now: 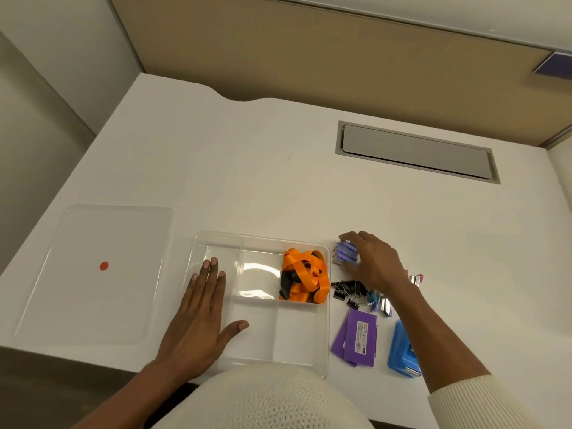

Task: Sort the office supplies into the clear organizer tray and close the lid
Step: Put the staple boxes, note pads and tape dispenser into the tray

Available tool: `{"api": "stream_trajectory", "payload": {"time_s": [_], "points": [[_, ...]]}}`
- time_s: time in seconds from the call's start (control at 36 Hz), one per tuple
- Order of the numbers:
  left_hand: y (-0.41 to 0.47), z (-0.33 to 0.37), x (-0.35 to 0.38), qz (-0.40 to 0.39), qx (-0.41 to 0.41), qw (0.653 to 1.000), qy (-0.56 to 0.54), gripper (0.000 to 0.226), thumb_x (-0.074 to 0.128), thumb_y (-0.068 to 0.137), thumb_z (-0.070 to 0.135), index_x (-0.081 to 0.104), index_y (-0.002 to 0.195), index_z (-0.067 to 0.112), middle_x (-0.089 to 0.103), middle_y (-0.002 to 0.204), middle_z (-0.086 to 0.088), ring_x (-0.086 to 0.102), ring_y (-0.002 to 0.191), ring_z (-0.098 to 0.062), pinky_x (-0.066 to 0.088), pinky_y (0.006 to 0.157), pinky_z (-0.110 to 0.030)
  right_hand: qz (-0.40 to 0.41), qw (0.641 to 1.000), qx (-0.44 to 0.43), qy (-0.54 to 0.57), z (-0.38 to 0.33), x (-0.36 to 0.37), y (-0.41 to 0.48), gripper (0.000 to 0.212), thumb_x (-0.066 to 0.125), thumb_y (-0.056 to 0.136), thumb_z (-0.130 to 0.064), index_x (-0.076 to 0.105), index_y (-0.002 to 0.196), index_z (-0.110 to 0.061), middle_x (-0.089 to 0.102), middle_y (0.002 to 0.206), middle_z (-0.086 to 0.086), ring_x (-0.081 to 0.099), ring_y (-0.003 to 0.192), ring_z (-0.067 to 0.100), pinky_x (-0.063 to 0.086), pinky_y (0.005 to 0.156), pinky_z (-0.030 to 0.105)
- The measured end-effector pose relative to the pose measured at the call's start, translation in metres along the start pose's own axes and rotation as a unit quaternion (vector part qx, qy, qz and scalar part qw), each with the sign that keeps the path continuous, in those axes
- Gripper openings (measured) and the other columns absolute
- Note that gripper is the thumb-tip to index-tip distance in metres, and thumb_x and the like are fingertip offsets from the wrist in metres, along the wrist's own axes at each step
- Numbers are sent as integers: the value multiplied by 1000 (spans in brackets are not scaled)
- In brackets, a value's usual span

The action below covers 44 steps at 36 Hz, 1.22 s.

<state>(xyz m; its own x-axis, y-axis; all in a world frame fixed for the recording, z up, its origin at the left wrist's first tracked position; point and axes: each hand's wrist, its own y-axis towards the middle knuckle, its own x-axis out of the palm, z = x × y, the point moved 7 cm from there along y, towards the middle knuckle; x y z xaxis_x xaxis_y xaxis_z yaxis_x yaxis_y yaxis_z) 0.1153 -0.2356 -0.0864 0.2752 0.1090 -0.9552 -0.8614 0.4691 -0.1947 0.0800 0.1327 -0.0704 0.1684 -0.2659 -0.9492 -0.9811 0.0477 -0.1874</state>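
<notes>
The clear organizer tray (pixel 324 329) lies on the white desk in front of me. Orange lanyards (pixel 308 275) fill its far right compartment; the other compartments hold nothing. My left hand (pixel 201 317) rests flat, fingers spread, on the tray's left part. To the right of the tray, my right hand (pixel 373 261) closes its fingers around a stack of small blue staple boxes (pixel 345 253). The clear lid (pixel 93 274), with a red dot sticker, lies flat to the tray's left.
Right of the tray lie black binder clips (pixel 348 291), a purple case (pixel 359 339), a blue hole punch (pixel 402 351) and small red and blue items partly hidden by my forearm. A grey cable hatch (pixel 416 151) sits further back. A partition wall bounds the desk.
</notes>
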Motion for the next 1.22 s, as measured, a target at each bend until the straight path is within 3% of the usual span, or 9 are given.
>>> {"api": "stream_trajectory", "payload": {"time_s": [0.11, 0.22, 0.33, 0.47, 0.64, 0.81, 0.92, 1.11, 1.22], "points": [[-2, 0, 0, 16, 3, 1000, 1, 98, 21, 98, 77, -5, 165, 10, -19, 174, -9, -15, 162, -23, -3, 128, -39, 106, 992, 48, 57, -7, -36, -4, 62, 81, 85, -40, 56, 138, -24, 70, 123, 3, 67, 102, 24, 59, 78, 40], [0, 1, 2, 21, 1, 1000, 11, 98, 23, 99, 76, -4, 165, 9, -18, 174, -11, -14, 162, -24, -2, 129, -40, 181, 972, 33, 143, -47, -78, -7, 63, 81, 84, -46, 56, 136, -22, 72, 117, 0, 69, 95, 17, 61, 79, 37], [2, -1, 6, 21, 3, 1000, 7, 98, 25, 99, 76, -1, 165, 8, -14, 174, -11, -9, 162, -25, -2, 130, -41, 129, 978, -40, 158, -117, -78, -8, 61, 75, 86, -55, 55, 136, -27, 73, 116, -9, 69, 98, 10, 57, 85, 31], [2, -4, 9, 18, 0, 1000, 8, 98, 25, 99, 77, -5, 165, 11, -18, 174, -8, -13, 162, -22, -4, 130, -39, 66, 987, -146, 35, -182, -19, -6, 48, 76, 83, -41, 62, 123, -18, 72, 109, 1, 62, 95, 26, 54, 84, 42], [3, -3, 8, 14, -4, 1000, 13, 99, 24, 98, 78, -7, 165, 12, -19, 174, -9, -13, 162, -23, 3, 129, -44, 34, 982, -154, -106, -194, 26, 4, 38, 72, 75, -24, 63, 111, -13, 70, 96, 6, 54, 92, 28, 45, 81, 40], [3, -3, 9, 9, -4, 1000, 21, 99, 20, 97, 79, -9, 165, 12, -21, 173, -9, -15, 162, -23, 2, 130, -44, 16, 981, -163, -108, -192, 37, -3, 49, 78, 79, -26, 64, 123, -9, 72, 113, 14, 58, 107, 33, 50, 90, 47], [4, -3, 8, 4, -5, 1000, 24, 101, 17, 96, 81, -5, 165, 11, -19, 174, -9, -14, 162, -24, -3, 130, -42, 44, 988, -135, -53, -185, 27, -17, 50, 79, 76, -22, 65, 123, -11, 68, 117, 11, 56, 108, 32, 51, 88, 46], [5, 2, 0, -4, -20, 999, 40, 104, 14, 94, 80, 15, 164, 3, -14, 173, -17, -11, 162, -30, -9, 129, -40, 208, 973, -35, 95, -150, -18, -75, 24, 72, 86, -14, 69, 110, -12, 66, 112, 5, 55, 107, 26, 48, 74, 30], [5, 22, -18, 4, -12, 998, 67, 93, 32, 96, 73, 50, 148, -2, 30, 166, -27, 23, 158, -40, 13, 130, -50, 214, 960, 99, 150, -103, -15, -114, 25, 76, 91, -23, 70, 115, -21, 66, 118, 0, 59, 108, 16, 56, 76, 27]]}}
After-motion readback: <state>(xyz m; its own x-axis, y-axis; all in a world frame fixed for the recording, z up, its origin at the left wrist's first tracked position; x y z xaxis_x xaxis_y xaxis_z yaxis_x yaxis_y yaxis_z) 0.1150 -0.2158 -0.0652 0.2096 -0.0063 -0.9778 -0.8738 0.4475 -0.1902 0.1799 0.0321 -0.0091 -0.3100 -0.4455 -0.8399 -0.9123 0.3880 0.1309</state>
